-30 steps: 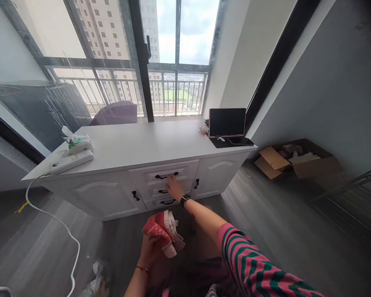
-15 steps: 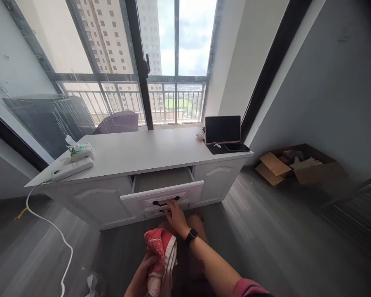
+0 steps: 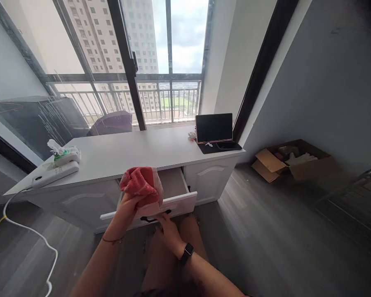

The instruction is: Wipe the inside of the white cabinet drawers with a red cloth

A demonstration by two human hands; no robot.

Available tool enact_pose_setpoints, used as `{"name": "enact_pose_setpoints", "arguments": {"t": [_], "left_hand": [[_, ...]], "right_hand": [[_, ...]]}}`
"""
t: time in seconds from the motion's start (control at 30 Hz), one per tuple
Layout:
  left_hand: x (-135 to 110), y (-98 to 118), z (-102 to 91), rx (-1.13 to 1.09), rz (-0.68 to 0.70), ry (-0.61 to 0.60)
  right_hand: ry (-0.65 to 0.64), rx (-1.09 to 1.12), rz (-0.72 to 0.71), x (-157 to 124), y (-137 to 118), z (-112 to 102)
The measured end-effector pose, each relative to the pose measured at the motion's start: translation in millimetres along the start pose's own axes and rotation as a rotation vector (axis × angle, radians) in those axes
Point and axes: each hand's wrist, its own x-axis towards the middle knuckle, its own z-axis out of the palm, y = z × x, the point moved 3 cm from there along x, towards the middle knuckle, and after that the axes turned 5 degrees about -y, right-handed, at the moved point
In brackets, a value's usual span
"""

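Head view: left hand [image 3: 130,203] grips a red towel [image 3: 141,184], raised over the open drawer [image 3: 173,194] (top middle of the white cabinet [image 3: 117,154]). Right hand [image 3: 167,228], at 5 o'clock from the towel, has fingers curled on the drawer handle [image 3: 155,216]. Tablet [image 3: 214,128] at 2 o'clock, well apart.

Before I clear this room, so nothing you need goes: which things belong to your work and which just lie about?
In hand: red towel, in the left hand; open drawer; drawer handle, at the right hand.
Lying about: tablet, wipes pack, power strip, cardboard box.
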Motion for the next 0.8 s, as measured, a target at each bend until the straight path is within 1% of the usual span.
{"name": "enact_pose_setpoints", "arguments": {"t": [0.07,0.13,0.2,0.23,0.3,0.37,0.47,0.53,0.57,0.67,0.73,0.8], "left_hand": [[29.2,7.9,20.4,0.282,0.09,-0.135],[55.4,4.5,38.8,0.643,0.187,-0.284],[76.2,-10.1,55.4,0.916,0.271,-0.459],[84.2,-20.4,62.7,1.012,0.3,-0.549],[96.2,-44.1,74.3,1.15,0.309,-0.705],[102.9,-68.4,81.6,1.199,0.233,-0.842],[103.8,-102.1,85.6,1.114,-0.037,-1.063],[101.1,-119.2,85.3,1.011,-0.197,-1.139],[100.1,-125.7,85.0,0.964,-0.24,-1.14],[98.8,-139.1,84.5,0.875,-0.262,-1.121],[100.0,-145.6,84.3,0.91,-0.241,-1.152],[104.4,-150.7,83.9,0.996,-0.182,-1.201]], "right_hand": [[0.004,0.025,-0.018,-5.4,-0.1,0.4],[0.008,0.048,-0.033,-9.5,0.5,1.5],[0.005,0.067,-0.042,-11.7,1.6,2.5],[0.005,0.075,-0.046,-12.2,2.2,2.7],[0.0,0.084,-0.06,-12.8,3.3,2.3],[-0.013,0.08,-0.073,-13.5,4.2,1.1],[-0.036,0.075,-0.08,-16.2,5.4,-0.6],[-0.046,0.09,-0.08,-18.9,6.2,-0.3],[-0.048,0.105,-0.081,-20.3,6.6,0.4],[-0.027,0.155,-0.083,-22.8,8.4,4.2],[-0.009,0.178,-0.085,-22.8,10.2,7.1],[-0.007,0.187,-0.083,-21.9,12.5,9.3]]}}
